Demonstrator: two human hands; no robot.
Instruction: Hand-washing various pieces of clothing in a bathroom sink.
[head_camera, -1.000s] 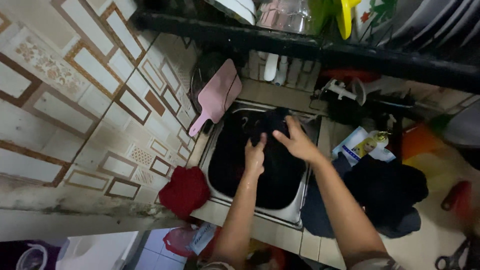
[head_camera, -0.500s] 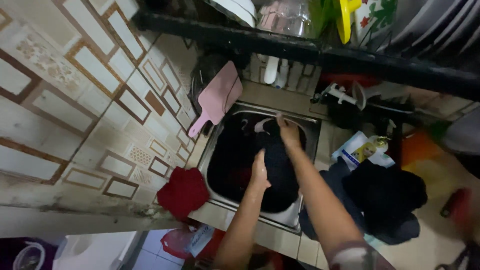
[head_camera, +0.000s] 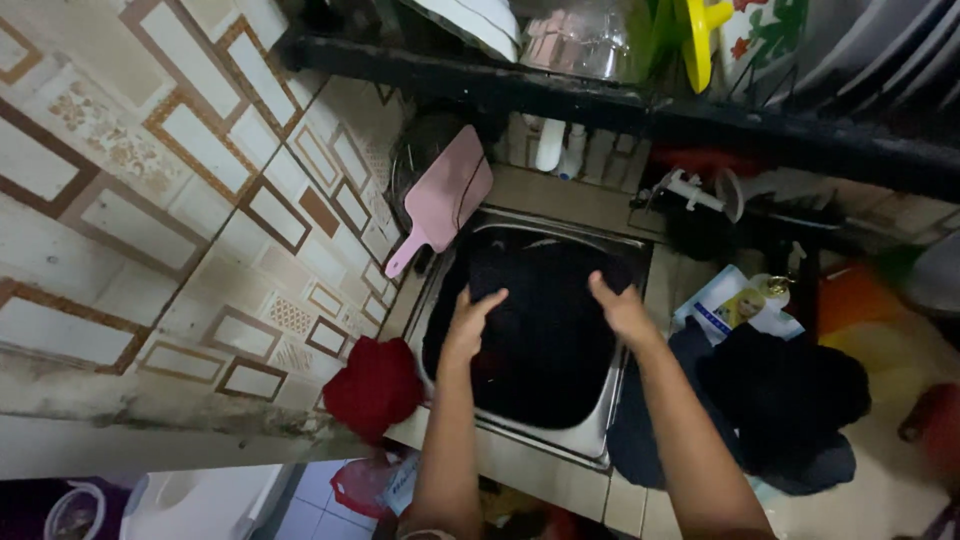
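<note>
While dark cloth (head_camera: 545, 320) fills the steel sink (head_camera: 590, 440), a person presses both bare hands down onto it from the near side. The left hand (head_camera: 467, 322) lies on the cloth at the sink's left, fingers loosely spread and pointing away from the body, with the thumb held out to the side; whether any fabric is pinched beneath the palm cannot be told. The right hand (head_camera: 622, 308) rests on the cloth at the right, near the sink's rim, fingers together and curled slightly over the fabric; whether it grips it cannot be told either. The two hands sit well apart, with a broad stretch of cloth between them.

A pink cutting board (head_camera: 445, 196) leans against the tiled wall (head_camera: 180, 190) just behind the sink's left corner. A red cloth (head_camera: 372, 385) is bunched on the bench (head_camera: 560, 490) beside the sink's left edge. To the right of the sink, a heap of dark clothes (head_camera: 770, 400) lies on the bench, partly covering a printed packet (head_camera: 735, 300). A dark shelf (head_camera: 640, 105) above the sink carries dishes and a yellow plastic item (head_camera: 700, 30).
</note>
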